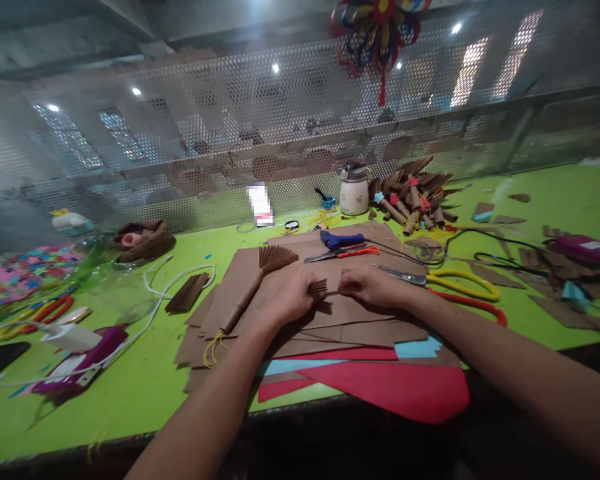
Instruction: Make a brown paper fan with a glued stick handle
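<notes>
My left hand (290,297) is closed around a small pleated strip of brown paper (319,286), whose folded end sticks out past the fingers. Just right of it, my right hand (367,285) is pinched, its fingertips close to the strip but apart from it; whatever they hold is hidden. Both hands are over a stack of brown paper sheets (360,330). To the left lies a rolled brown paper tube (243,297) with a pleated fan at its top and yellow string below. Beyond the hands are orange-handled scissors (365,251) and a blue glue gun (343,240).
Large scissors (463,283) lie by my right forearm. Red paper (405,387) overhangs the front edge. A folded brown bundle (187,293), white cable (163,293) and purple power strip (87,357) are left. Behind stand a bottle (354,193) and piled paper pieces (415,197).
</notes>
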A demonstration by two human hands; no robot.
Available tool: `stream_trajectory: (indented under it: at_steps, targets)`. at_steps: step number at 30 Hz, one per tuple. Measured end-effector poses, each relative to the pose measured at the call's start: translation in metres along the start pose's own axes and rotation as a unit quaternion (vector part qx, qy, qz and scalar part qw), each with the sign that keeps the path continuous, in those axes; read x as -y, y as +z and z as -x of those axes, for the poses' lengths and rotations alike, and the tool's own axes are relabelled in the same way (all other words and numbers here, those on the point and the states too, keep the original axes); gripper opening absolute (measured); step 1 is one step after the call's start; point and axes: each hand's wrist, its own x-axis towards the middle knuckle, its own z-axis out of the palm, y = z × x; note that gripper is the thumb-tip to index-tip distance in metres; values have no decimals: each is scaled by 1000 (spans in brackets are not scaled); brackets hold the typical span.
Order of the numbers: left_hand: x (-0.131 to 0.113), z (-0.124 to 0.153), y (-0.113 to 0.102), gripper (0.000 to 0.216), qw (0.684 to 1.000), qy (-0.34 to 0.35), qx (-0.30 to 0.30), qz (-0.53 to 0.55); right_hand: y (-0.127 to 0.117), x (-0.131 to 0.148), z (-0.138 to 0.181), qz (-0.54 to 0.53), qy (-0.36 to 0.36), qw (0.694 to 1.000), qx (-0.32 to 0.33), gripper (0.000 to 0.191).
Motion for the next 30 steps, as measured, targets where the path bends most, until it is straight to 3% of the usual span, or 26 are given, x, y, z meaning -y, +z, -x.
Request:
stream_trajectory:
  at_steps: [9, 19, 30]
  targets:
    - [-5, 8, -10, 11, 996, -2, -18, -86, -10, 0, 5, 27, -20, 999, 14, 20]
    - [-40, 4, -12, 13, 977, 34, 7, -209, -5, 25, -10, 62, -22, 997, 35, 15]
    - [-16, 6, -6, 14, 970, 11, 32, -240, -21, 12, 12, 141, 40, 986, 75, 14]
